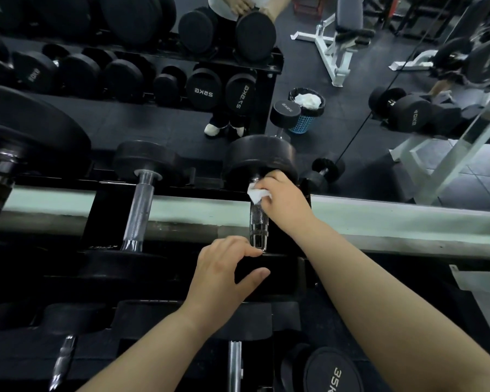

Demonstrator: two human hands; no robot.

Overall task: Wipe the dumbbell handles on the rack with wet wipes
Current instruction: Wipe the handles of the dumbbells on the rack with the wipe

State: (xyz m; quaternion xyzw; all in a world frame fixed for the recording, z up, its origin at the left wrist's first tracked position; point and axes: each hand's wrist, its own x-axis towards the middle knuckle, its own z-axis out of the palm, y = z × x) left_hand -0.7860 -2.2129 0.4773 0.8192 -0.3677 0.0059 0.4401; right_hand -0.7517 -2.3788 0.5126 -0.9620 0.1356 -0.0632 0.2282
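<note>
- The fingers (275, 178) of the right hand (285, 193) are curled together and pinch a crumpled white wet wipe (259, 195) against the far end of a chrome knurled handle (258, 219).
- The wipe sits just below the far black round rubber head (262, 159) of that dumbbell. The rest of the handle shows bare below it, its metal shiny and cross-hatched with a smooth collar at the near end.
- The fingers (249, 250) of the left hand (227, 275) are loosely spread. The forefinger reaches to the handle's near collar, and the thumb lies apart on the near black head (277, 275), on which the hand rests.
- The dumbbell lies in the black metal rack (102, 210), handle pointing away from the person, on the upper tier.
- Just to the left lies a second dumbbell with a bare chrome bar (140, 210).
- On the lower tier a black dumbbell end (334, 374) reads "35K" in pale letters; the rest is cut off.
- Behind the rack a wall mirror (351, 154) shows reversed weight markings: "25KG" (204, 93) and "40KG" (414, 117).
- The mirror also shows a blue mesh waste basket (303, 124) with a black liner and white crumpled wipes inside.
</note>
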